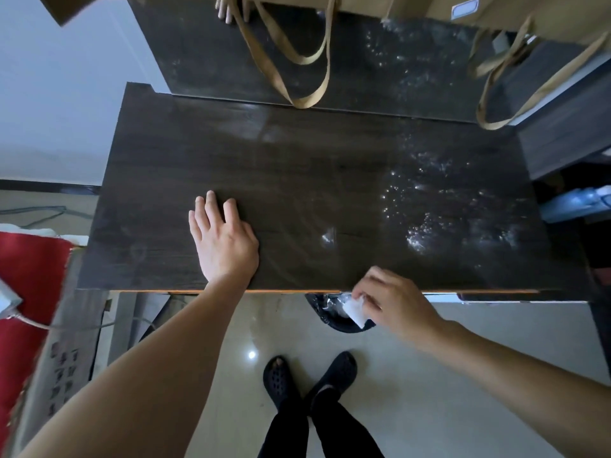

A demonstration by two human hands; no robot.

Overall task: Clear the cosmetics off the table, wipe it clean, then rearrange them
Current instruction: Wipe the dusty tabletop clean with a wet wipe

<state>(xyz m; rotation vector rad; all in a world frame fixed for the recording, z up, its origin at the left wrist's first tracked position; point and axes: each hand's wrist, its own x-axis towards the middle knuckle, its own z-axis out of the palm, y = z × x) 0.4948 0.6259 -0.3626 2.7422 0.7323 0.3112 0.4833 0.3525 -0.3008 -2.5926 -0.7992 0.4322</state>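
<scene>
Wipe (355,310), small white wad, pinched in right hand (393,302) fingers just off table (297,166) near edge, above black bin (325,312); forearm reaching in from right. Left hand (224,239) palm-down on table left of centre, fingers straight, spread. Shiny speckles (429,209) across table's right half. Tan bag straps (325,54) hanging at far edge.

The right hand (390,302) covers most of the white wipe (355,310) it pinches, and this hand and the table (297,180) together hide much of the dark bin (325,312) below. Beyond both hands the brown bags (529,14) are cut off by the top edge. Left of the left hand (224,242), print on the cardboard box (66,352) is too blurred to read.
</scene>
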